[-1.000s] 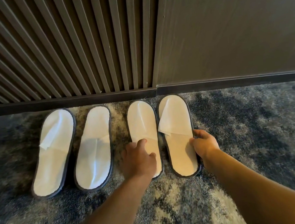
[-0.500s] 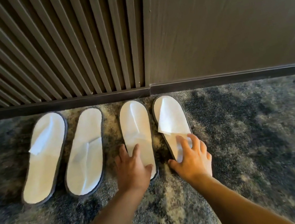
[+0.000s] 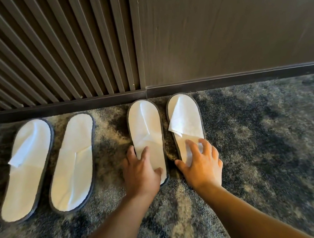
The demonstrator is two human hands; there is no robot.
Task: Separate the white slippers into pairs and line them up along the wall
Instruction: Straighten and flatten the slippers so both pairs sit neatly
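Four white slippers lie on a mottled dark grey and beige carpet point(image 3: 268, 153), toes toward the dark baseboard point(image 3: 227, 81) of the wall. They sit as two pairs with a clear strip of carpet between them. The left pair, the far-left slipper point(image 3: 26, 169) and its partner point(image 3: 72, 163), lean slightly to the right and lie close together. The right pair stands straighter: the third slipper point(image 3: 145, 128) and the fourth slipper point(image 3: 185, 121) are just beside each other, their toes almost at the baseboard, under the joint where the ribbed wall panel point(image 3: 41, 48) meets the smooth panel point(image 3: 229, 22). The left hand point(image 3: 141, 171) lies flat on the heel half of the third slipper, fingers spread and pressing down, not gripping. The right hand point(image 3: 200, 163) rests likewise on the heel half of the fourth slipper, fingers splayed open, thumb on the carpet between the two slippers. The upper flap of the fourth slipper is folded up at one corner.
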